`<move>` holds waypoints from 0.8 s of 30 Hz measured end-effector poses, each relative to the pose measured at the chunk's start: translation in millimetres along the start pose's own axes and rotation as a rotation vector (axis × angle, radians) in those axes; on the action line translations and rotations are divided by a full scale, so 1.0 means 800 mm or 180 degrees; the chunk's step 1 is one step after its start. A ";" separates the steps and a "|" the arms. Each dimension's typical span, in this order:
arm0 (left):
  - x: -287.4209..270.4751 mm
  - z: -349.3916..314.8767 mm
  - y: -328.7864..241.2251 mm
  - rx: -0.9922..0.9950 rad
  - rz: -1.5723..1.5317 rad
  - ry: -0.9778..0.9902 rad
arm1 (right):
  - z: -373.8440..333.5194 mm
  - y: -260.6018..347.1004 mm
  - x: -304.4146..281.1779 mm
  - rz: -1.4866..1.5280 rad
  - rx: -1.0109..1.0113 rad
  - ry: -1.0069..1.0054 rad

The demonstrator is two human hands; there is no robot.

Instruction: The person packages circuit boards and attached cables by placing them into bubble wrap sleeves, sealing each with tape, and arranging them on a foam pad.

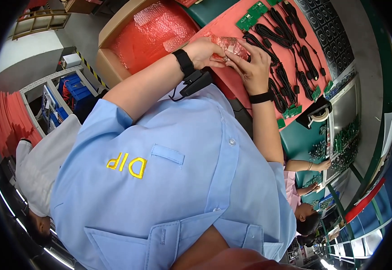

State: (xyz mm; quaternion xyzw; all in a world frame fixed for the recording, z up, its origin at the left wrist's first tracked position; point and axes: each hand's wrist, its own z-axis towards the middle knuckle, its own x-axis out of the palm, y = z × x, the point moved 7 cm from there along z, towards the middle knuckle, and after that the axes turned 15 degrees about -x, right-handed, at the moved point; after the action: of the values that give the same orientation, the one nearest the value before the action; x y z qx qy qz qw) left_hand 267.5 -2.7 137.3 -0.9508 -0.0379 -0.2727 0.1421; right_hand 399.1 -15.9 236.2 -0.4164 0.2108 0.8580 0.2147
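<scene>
My left hand [201, 53] and my right hand [253, 68] meet over the pink work mat, near the open box. Between them is a shiny, see-through reddish plastic bag [232, 43], crumpled, with both hands' fingers closed on it. What lies inside the bag I cannot make out. To the right of my right hand, coiled black cables [282, 36] lie in rows on the mat. Small green circuit boards [252, 16] sit at the cables' ends.
A cardboard box [110, 67] lined with pink bubble wrap [157, 29] stands left of the mat. A tape roll in a dispenser [318, 115] is at the mat's right edge. One co-worker's arm [306, 165] reaches over boards at right; another person [47, 166] is at left.
</scene>
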 end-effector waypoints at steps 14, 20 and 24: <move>-0.049 0.037 -0.018 0.0929 0.1000 -0.1276 | 0.016 -0.009 0.086 -0.0035 -0.0190 0.1205; -0.106 0.003 -0.043 0.1878 0.1416 -0.1917 | 0.010 -0.043 0.126 -0.0318 0.0504 0.1619; -0.238 -0.026 -0.077 0.2129 0.1031 -0.2863 | 0.006 -0.044 0.135 -0.0672 0.0554 0.1825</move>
State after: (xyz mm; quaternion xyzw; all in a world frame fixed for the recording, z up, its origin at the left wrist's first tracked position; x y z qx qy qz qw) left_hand 86.1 51.4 68.4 -0.8703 -0.0327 0.2099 0.4444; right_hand 354.9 36.0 145.4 -0.6410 0.2910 0.6573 0.2692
